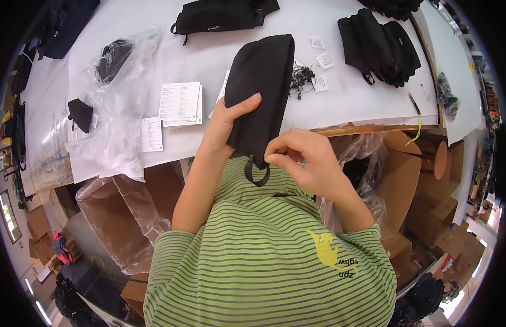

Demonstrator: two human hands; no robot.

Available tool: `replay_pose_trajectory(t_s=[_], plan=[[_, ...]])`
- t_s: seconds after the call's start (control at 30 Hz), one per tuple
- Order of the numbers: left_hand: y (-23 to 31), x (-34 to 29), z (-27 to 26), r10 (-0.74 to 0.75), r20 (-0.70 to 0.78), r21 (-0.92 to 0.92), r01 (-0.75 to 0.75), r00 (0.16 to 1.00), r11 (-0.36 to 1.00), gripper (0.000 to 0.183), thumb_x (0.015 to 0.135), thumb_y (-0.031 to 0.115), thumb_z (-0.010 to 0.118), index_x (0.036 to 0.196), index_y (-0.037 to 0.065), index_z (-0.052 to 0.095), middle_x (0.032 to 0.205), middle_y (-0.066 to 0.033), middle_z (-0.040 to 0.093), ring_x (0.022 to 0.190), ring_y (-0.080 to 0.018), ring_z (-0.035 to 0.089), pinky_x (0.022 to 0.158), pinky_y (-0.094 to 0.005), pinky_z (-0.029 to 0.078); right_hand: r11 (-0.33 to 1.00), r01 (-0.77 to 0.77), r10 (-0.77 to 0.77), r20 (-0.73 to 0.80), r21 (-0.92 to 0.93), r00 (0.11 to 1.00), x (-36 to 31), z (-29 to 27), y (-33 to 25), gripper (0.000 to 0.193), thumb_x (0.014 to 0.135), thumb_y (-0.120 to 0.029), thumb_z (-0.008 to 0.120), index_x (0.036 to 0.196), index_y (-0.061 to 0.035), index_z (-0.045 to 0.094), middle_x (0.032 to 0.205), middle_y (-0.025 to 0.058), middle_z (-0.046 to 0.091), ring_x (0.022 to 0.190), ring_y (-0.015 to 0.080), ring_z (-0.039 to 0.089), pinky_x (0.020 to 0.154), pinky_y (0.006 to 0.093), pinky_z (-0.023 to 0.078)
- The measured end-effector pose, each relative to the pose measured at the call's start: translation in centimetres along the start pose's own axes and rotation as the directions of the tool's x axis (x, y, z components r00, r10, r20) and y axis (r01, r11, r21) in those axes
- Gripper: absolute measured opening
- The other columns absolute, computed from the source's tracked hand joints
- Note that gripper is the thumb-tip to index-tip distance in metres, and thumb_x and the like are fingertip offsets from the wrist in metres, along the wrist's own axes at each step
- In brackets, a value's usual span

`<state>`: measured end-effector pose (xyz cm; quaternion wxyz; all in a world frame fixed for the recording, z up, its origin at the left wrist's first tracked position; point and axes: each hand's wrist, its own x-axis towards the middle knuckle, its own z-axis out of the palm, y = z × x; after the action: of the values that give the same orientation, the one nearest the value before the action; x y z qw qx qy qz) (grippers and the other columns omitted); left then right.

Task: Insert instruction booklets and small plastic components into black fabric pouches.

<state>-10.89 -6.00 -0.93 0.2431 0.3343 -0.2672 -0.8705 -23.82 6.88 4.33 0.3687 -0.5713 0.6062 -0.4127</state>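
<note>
A flat black fabric pouch (261, 71) is held up in front of me, over the table's near edge, its wide end pointing away. My left hand (223, 124) is closed around its left side, thumb lying across the front; the other fingers are behind the cloth. At the narrow lower corner, the thumb and forefinger of my right hand (304, 158) pinch the pouch's edge. Beside that pinch a short black strap loop (257, 179) hangs down. Whether a thread or other small piece is between the right fingertips cannot be made out.
On the white table (127, 101) lie printed white sheets (180, 103), a clear plastic bag (108, 122), tangled black cords (302, 77) and small labels (325, 60). More black pouches (378, 49) rest farther off. A pointed tool (414, 103) lies right; cardboard boxes (397, 174) stand below.
</note>
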Motion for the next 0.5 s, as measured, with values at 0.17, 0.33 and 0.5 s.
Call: replay_pose_trajectory(t_s=[0.17,0.33,0.5], plan=[[0.2,-0.2,0.6,0.026,-0.004,-0.019,-0.026,1.000,0.999,0.041,0.081,0.014,0.071,0.114,-0.004,0.055,0.097,-0.0128,0.064,0.080,-0.0186,0.065,0.069,-0.0297,0.056,0.999,0.017,-0.020,-0.049,-0.049,0.999,0.6,-0.3,-0.3,0.009,0.078,-0.011,0.070,0.083,-0.0057,0.065,0.071,0.0040,0.060,0.058,0.0159,0.051,0.053,0.0272,0.042],[0.4,0.1,0.1,0.050,0.024,-0.006,-0.050,0.998,0.999,0.039,0.082,0.016,0.070,0.112,-0.004,0.056,0.097,-0.0125,0.065,0.079,-0.0184,0.066,0.068,-0.0289,0.056,0.992,0.078,-0.089,-0.112,-0.099,0.990,1.3,-0.1,-0.5,0.008,0.077,-0.010,0.070,0.082,-0.0058,0.065,0.071,0.0032,0.060,0.058,0.0154,0.051,0.053,0.0273,0.041],[0.5,0.2,-0.1,0.110,-0.081,-0.066,-0.116,0.991,0.991,0.035,0.083,0.016,0.069,0.109,-0.003,0.058,0.092,-0.0110,0.065,0.076,-0.0172,0.066,0.065,-0.0283,0.055,0.927,0.251,-0.292,-0.118,-0.278,0.949,1.5,0.3,0.0,0.010,0.074,-0.004,0.070,0.081,-0.0054,0.063,0.069,0.0025,0.059,0.058,0.0192,0.052,0.051,0.0284,0.041]])
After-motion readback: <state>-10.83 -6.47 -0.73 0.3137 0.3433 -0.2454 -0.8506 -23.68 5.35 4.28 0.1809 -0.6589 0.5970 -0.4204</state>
